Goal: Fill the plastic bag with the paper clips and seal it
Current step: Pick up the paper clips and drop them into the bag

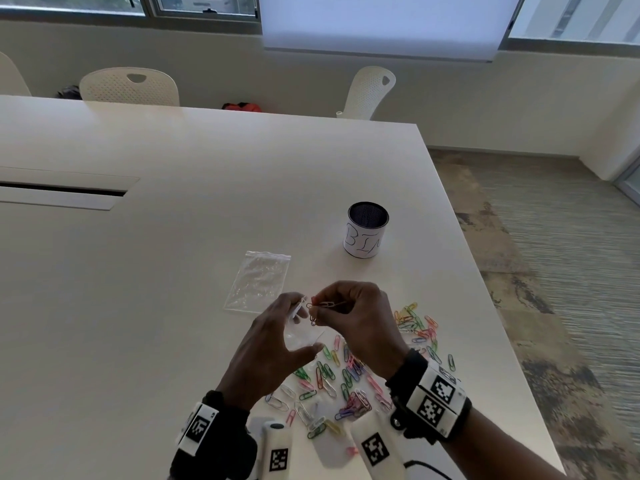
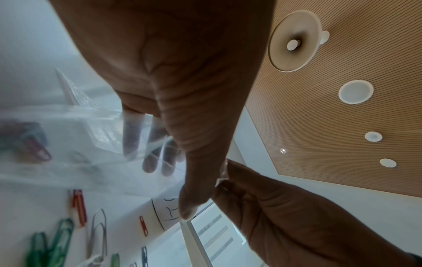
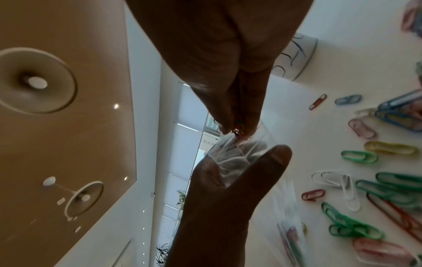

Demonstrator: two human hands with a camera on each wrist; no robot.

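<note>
My left hand (image 1: 298,323) holds a small clear plastic bag (image 1: 301,337) upright above the table, thumb on one side and fingers on the other. In the left wrist view a few coloured clips (image 2: 25,140) show through the bag (image 2: 80,144). My right hand (image 1: 330,308) pinches a small bunch of paper clips (image 1: 323,304) right at the bag's mouth (image 3: 237,153). The right wrist view shows the pinching fingertips (image 3: 224,126) touching the plastic. Many loose coloured paper clips (image 1: 346,375) lie on the white table (image 1: 173,271) below and to the right of my hands.
A second clear zip bag (image 1: 258,280) lies flat just beyond my hands. A white can marked BIN (image 1: 367,230) stands farther back on the right. The table's right edge (image 1: 485,289) is close to the clips. Chairs stand behind the far edge.
</note>
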